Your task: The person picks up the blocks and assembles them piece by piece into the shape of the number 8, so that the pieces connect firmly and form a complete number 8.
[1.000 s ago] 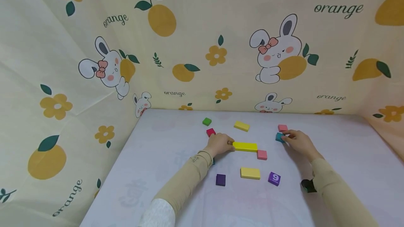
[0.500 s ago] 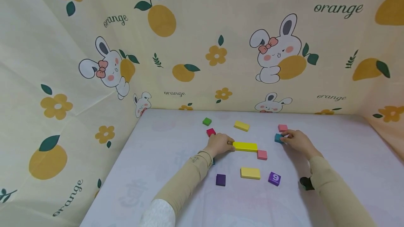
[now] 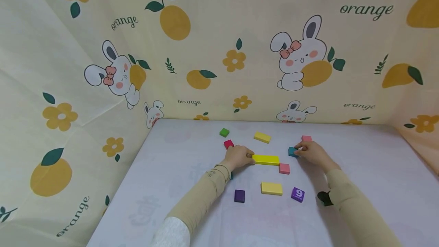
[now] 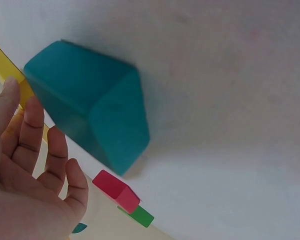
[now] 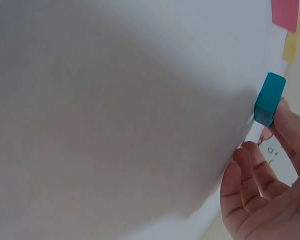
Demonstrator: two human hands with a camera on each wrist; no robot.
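Note:
In the head view my left hand pinches the left end of a long yellow block lying on the table. A pink block touches or nearly touches that block's right end. My right hand pinches a small teal block between thumb and finger, right of the yellow one. The right wrist view shows this teal block at the thumb tip, other fingers loosely bent. Another teal block looms large beside the left hand in the left wrist view; the forearm mostly hides it from the head view.
Behind the left hand lie a red block and a green block. A yellow block and a pink block are farther back. Nearer lie a dark purple block, a yellow block and a purple block marked 9.
My right hand has moved left with the teal block, away from the pink block at the back and closer to the long yellow block. The left hand stays where it was.

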